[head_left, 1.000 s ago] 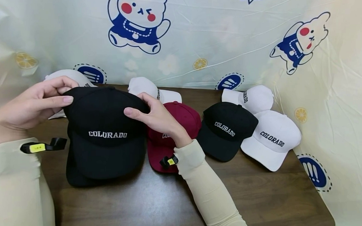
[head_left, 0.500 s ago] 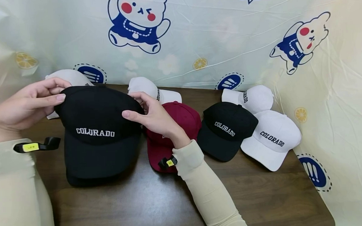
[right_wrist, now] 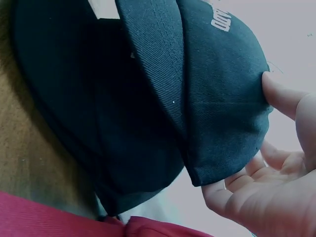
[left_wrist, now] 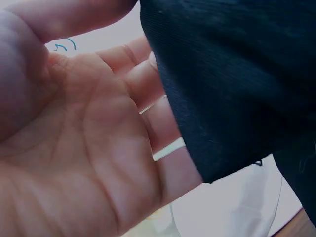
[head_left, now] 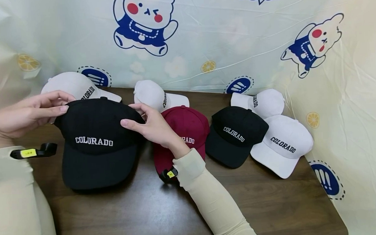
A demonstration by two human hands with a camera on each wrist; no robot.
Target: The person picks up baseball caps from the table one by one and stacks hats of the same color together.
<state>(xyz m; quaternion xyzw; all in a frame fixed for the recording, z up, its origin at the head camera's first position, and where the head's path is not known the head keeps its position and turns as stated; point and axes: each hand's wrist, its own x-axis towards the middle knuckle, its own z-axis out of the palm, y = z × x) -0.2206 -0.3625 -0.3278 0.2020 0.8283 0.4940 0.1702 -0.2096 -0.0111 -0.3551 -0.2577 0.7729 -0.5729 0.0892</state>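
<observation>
Both hands are engaged on one item, the upper black cap (head_left: 96, 126), marked COLORADO in white. It is located at the left of the table (head_left: 141, 212), crown up, lettering and brim facing the wearer of the head camera. The left hand (head_left: 30, 114) pinches its left edge, thumb in front and fingers behind. The right hand (head_left: 154, 127) grips the right side of the crown, thumb on the outer face.

The right wrist view shows a lower black cap (right_wrist: 133, 128) directly beneath, its brim near the wood; whether the two caps touch cannot be determined.

A maroon cap (head_left: 189, 124) lies just right of the held item, partly covered by the right hand and wrist. Further right are another black cap (head_left: 229, 140) and a front white cap (head_left: 285, 135), adjoining, with a rear white cap (head_left: 271, 102) behind them. Along the back edge are a left white cap (head_left: 65, 85), partly hidden, and a middle white cap (head_left: 148, 93). A printed sheet (head_left: 210, 33) hangs behind.
</observation>
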